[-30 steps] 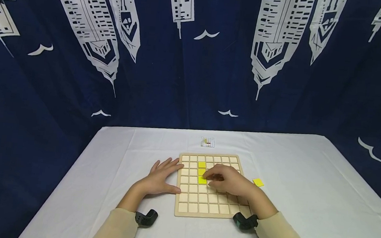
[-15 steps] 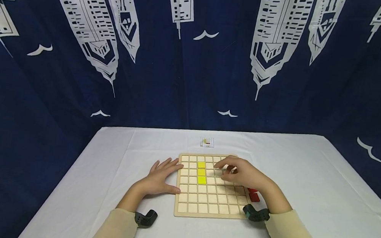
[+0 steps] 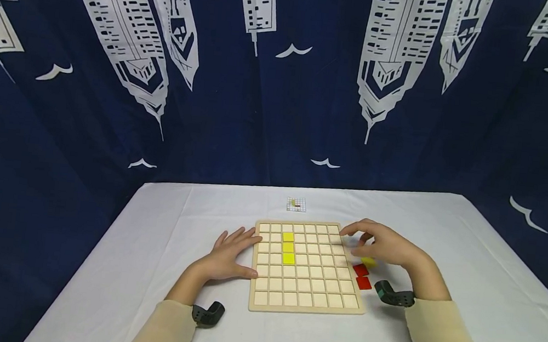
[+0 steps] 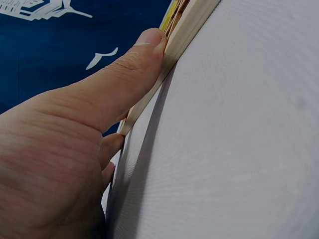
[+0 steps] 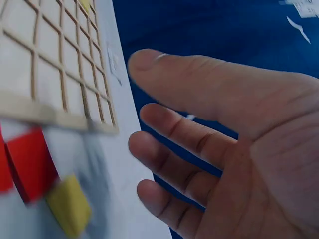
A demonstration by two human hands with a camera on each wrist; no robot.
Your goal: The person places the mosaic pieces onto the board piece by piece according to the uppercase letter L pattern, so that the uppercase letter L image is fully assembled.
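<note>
Where right fingers (image 3: 355,227) hover, yellow tile (image 3: 370,262) (part-hidden), red tiles (image 3: 364,283)

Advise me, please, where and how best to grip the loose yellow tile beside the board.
I would pinch the loose yellow tile by opposite edges, the right hand coming from above, on the side away from the red tiles: it looks thin and flat, with one close beside it.

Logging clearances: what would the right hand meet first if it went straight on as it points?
Likely the grid board, by its right edge; the right hand may pass above, depth being unclear.
</note>
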